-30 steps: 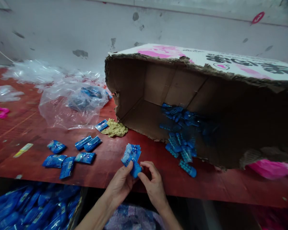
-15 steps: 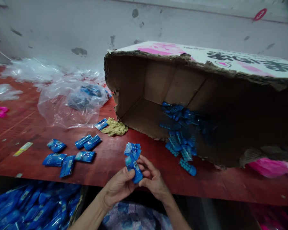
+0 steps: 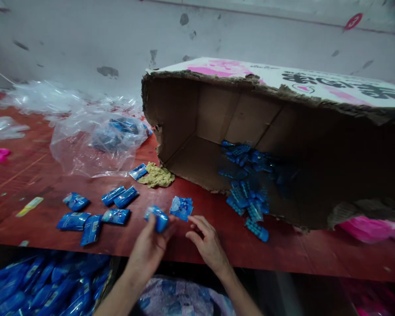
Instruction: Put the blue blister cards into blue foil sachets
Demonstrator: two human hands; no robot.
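Between the thumb and fingers of my left hand (image 3: 151, 243) is a small blue packet (image 3: 159, 218), a little blurred and raised over the table. My right hand (image 3: 208, 243) holds nothing, its fingers apart and their tips beside a small stack of blue printed cards (image 3: 181, 207) on the table. To the left, several blue packets (image 3: 92, 229) lie loosely grouped on the red tabletop. Turquoise-blue knobbed pieces (image 3: 249, 197), some in clear wrap, spill from the cardboard box on the right.
A torn-edged cardboard box (image 3: 176, 151) lies on its side at the right. Clear plastic bags (image 3: 72, 151) cover the back left. A crumpled yellowish cloth (image 3: 158, 176) sits by the box. Below the table edge, many blue packets (image 3: 46, 285) fill a container. Pink plastic (image 3: 365, 229) shows at right.
My left hand has moved left with the blue packet, away from my right hand. My right hand has let go of the packet and its fingers have spread near the cards.
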